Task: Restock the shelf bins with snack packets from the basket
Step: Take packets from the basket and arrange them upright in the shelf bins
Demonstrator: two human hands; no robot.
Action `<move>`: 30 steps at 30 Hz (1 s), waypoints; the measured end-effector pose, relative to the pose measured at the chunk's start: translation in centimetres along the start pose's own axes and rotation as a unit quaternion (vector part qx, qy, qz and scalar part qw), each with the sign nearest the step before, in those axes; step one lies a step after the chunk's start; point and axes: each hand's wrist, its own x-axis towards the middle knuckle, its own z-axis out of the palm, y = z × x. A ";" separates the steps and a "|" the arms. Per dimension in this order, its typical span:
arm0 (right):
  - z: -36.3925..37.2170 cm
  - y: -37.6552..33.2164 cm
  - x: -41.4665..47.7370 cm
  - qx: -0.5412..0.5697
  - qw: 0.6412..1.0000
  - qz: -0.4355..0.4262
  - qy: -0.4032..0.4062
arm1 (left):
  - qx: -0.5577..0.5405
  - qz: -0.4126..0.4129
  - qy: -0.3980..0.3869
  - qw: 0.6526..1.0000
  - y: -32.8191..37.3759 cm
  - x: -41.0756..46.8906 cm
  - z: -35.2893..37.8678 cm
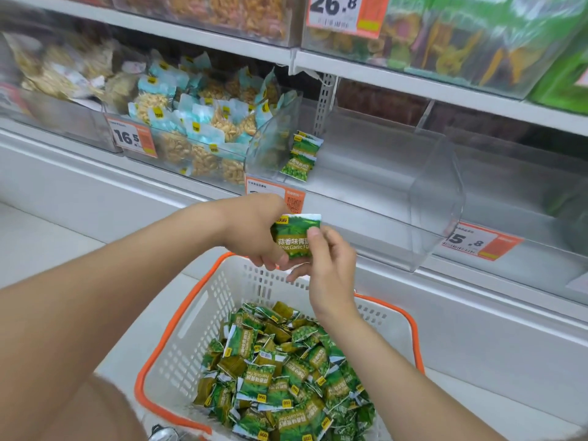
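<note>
Both hands hold one small green snack packet point(294, 237) with white print in the air, above the far edge of the white perforated plastic basket with an orange rim point(194, 316). The left hand point(254, 229) has its fingers curled around the left side of the packet. The right hand point(331, 268) pinches the right side, with the thumb pressed on the front and the fingers behind. Many green packets of the same kind point(286, 374) lie heaped inside the basket. Just behind the hands is a clear plastic shelf bin point(436, 198), and only a few green packets point(302, 154) lie at its left wall. The bin to its left holds light blue packets of nuts point(197, 122).
</note>
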 end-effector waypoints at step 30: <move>4.0 -2.9 25.9 -0.580 0.794 0.159 -0.083 | 0.424 0.085 0.207 0.878 -1.6 4.1 -4.9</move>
